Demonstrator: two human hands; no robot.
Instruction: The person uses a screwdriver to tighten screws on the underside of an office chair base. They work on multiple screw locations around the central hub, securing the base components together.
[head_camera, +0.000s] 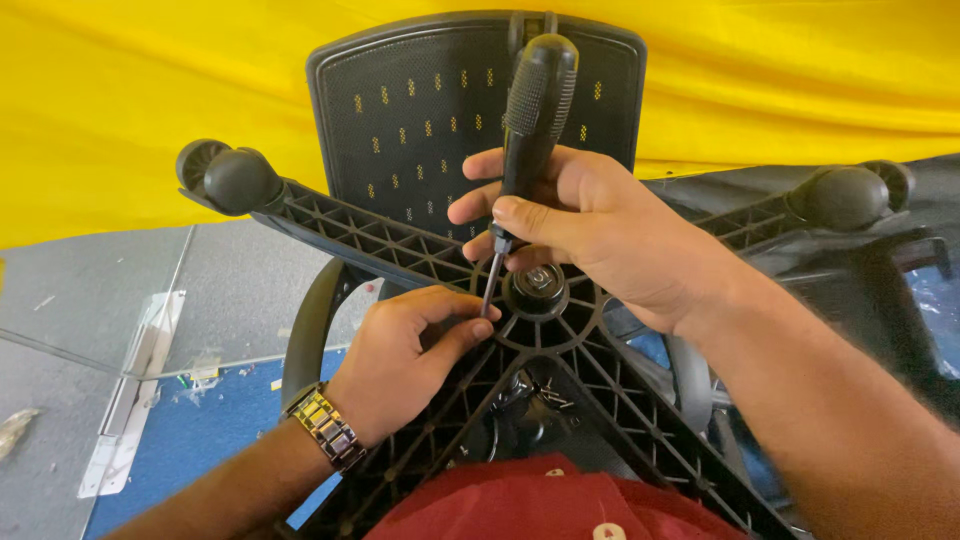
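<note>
Between the two hands, the screwdriver (528, 140) stands nearly upright, tip down at the chair base (400, 250), its handle clamped in the right hand (600, 235) and its shaft pinched by the left hand (405, 355).

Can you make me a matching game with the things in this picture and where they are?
Things:
1. screwdriver
2. wristwatch
3. yellow cloth
4. caster wheel

Places:
A. on the left wrist
B. at the tip of a chair base arm
C. in the right hand
D. behind the chair

Pairs: 1-C, 2-A, 3-D, 4-B
</note>
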